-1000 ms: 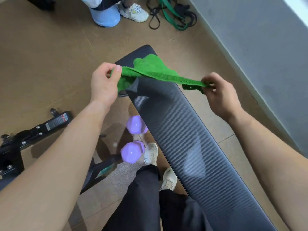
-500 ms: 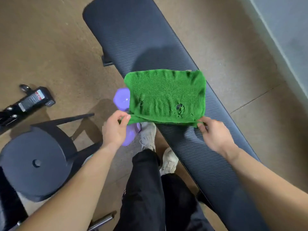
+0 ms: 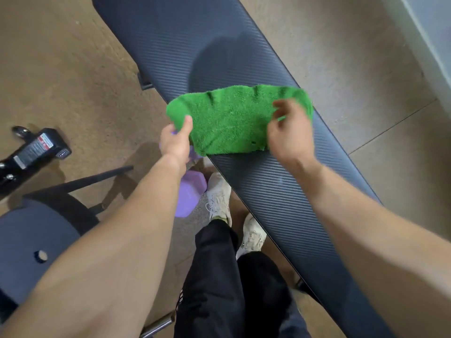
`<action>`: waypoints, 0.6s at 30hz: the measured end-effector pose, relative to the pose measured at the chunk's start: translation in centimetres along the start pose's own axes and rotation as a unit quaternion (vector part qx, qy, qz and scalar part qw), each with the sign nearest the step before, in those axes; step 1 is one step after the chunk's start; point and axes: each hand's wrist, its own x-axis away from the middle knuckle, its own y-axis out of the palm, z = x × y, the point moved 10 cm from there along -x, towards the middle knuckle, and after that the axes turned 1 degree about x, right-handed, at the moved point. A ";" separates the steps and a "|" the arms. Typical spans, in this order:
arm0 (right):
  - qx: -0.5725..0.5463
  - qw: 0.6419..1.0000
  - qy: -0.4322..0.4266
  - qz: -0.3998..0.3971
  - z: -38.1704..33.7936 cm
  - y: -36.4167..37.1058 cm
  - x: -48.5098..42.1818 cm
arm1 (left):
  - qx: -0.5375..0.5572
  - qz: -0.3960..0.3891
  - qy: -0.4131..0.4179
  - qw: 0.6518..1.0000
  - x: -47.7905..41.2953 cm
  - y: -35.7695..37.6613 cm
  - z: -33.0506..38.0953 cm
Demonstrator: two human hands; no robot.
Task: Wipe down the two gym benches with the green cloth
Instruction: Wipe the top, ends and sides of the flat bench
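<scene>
Gym or home workout room. A long padded surface [image 3: 244, 57] with ribbed black upholstery crosses the brown floor [image 3: 61, 69]. Left of it lie a purple dumbbell [image 3: 190, 196], a black equipment frame [image 3: 36, 147] bearing a warning label [image 3: 39, 145], and a round dark seat [image 3: 31, 240].

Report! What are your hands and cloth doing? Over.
Left hand pinches green cloth. Right hand blurred, grip unclear. Cloth spread over bench. Purple dumbbell on floor, beside.

One bench [image 3: 280, 191], one green cloth [image 3: 229, 125] — two hands [image 3: 174, 142] [image 3: 290, 140], two shoes [image 3: 218, 196] [image 3: 252, 236]
</scene>
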 end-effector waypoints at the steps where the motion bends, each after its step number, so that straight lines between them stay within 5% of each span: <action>1: -0.060 0.995 0.009 -0.083 -0.6 2.7 1.4 | -0.018 0.013 0.028 0.999 0.2 -0.5 0.3; 3: -0.192 0.955 0.074 -0.214 -1.3 7.2 4.3 | -0.032 0.059 0.064 0.996 0.8 -2.1 1.7; 7: -0.385 0.854 0.194 -0.291 -3.3 10.5 7.6 | -0.013 0.108 0.167 0.980 4.7 -4.2 7.4; 9: -0.404 0.834 0.218 -0.308 -3.5 10.2 7.7 | -0.076 0.088 0.241 0.963 8.6 -2.3 10.3; 12: -0.351 0.894 0.256 -0.109 0.4 5.4 5.7 | -0.145 -0.085 0.251 0.953 12.0 5.8 9.5; 14: -0.294 0.894 0.333 0.057 4.5 0.8 5.6 | -0.163 -0.137 0.211 0.954 12.7 9.3 6.7; 16: -0.202 0.902 0.359 0.124 7.5 -2.0 5.8 | -0.171 -0.018 0.198 0.965 11.2 8.2 5.0; 18: -0.139 0.933 0.313 0.111 7.9 -2.6 4.9 | -0.196 0.103 0.144 0.964 9.5 5.4 3.2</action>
